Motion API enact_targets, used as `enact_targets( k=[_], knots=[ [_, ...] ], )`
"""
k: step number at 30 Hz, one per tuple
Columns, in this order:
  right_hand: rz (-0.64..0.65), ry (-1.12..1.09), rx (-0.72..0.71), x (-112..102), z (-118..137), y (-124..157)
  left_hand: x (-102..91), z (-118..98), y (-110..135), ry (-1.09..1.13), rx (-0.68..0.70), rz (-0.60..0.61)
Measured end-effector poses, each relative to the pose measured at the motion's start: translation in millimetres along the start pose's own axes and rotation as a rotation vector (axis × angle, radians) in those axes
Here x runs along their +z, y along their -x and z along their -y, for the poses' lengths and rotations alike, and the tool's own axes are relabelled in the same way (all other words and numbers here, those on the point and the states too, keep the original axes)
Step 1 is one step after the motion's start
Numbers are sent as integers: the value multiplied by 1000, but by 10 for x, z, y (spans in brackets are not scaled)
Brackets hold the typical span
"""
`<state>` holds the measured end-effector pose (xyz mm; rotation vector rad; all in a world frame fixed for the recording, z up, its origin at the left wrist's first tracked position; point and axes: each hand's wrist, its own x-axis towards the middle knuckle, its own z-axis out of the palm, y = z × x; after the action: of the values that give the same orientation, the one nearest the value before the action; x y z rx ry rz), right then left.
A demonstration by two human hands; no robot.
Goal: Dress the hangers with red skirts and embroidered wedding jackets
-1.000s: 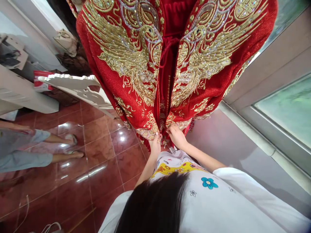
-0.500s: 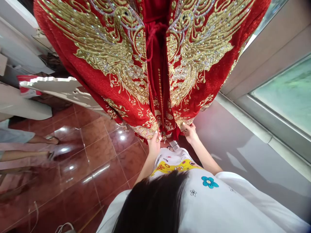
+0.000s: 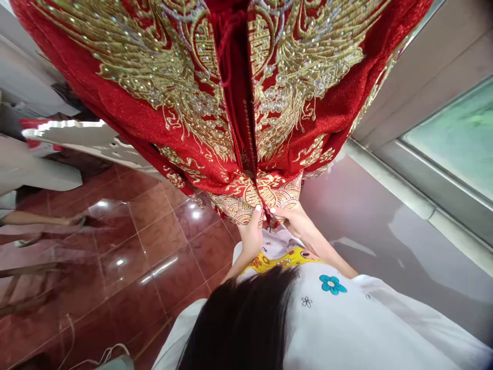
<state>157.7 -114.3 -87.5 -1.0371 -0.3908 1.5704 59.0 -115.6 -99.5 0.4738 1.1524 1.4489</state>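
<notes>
A red jacket (image 3: 138, 121) with gold phoenix embroidery and shiny beads hangs in front of me, its lower hem toward my body. My left hand (image 3: 252, 234) grips the left front edge at the hem, thumb on top and fingers underneath. Around the right front edge, my right hand (image 3: 295, 221) is closed in the same way. The two edges almost meet between my thumbs, bringing the round gold hem motif (image 3: 252, 195) together. Higher up, a red tie cord (image 3: 227, 49) dangles over the dark red gap. Most of my fingers are hidden behind the cloth.
To the right are a grey wall (image 3: 370, 221) and a window frame (image 3: 435, 164). A white cut-out panel (image 3: 92, 139) stands at left on the red tiled floor (image 3: 154, 221). Another person's legs (image 3: 42, 220) show at far left. White cables (image 3: 108, 354) lie at lower left.
Both hands have drawn the jacket's front edges together at the hem, closing the gap there. The jacket now sits nearer and lower in view. The other person's legs have shifted.
</notes>
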Motion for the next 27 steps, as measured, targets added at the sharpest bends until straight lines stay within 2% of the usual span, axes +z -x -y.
enact_targets(
  k=[6, 11, 19, 27],
  knots=[
    [-98, -112, -67, 173, -46, 40, 59, -50, 25, 117, 24, -8],
    [-119, -109, -124, 171, -92, 55, 72, -45, -3, 128, 64, -27],
    [-159, -117, -198, 193, -132, 39, 65, 21, -39, 9, 100, -59],
    [-153, -125, -182, 163, -149, 34, 71, 29, -52, 34, 107, -47]
  ],
)
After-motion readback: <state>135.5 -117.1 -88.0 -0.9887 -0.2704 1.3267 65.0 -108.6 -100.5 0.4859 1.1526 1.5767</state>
